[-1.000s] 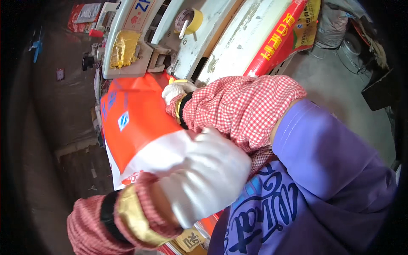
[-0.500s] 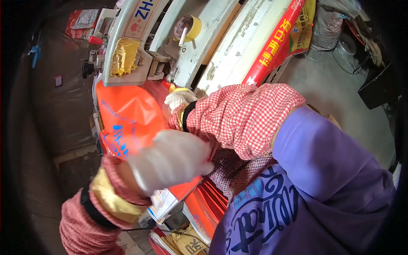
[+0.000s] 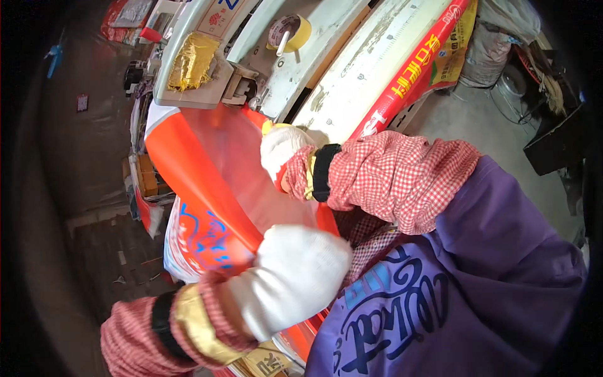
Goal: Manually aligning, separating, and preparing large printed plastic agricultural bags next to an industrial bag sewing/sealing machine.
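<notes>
A large red-orange plastic bag point(image 3: 185, 154) with blue print and a white part hangs in front of me, its mouth spread so that the paler inside shows. My left hand point(image 3: 295, 273), in a white glove, is closed on the near edge of the bag's mouth; its fingertips are tucked out of sight. At the far right of the mouth, my right hand point(image 3: 286, 149), also gloved in white, is closed on the bag's edge beside the machine. Its fingers are mostly hidden, and a bit of yellow shows at the fingertips.
Just beyond the bag stands a pale machine point(image 3: 191, 94) with a gold patch on its end. A roll of yellow tape point(image 3: 300, 32) rests on its grey metal part. A red and yellow printed sack point(image 3: 408, 75) lies along the right side. More red bags point(image 3: 295, 336) are beneath my left arm.
The bag has gone from lying folded to standing spread at its mouth. My left hand has moved right and down with its edge, and my right hand has shifted slightly right.
</notes>
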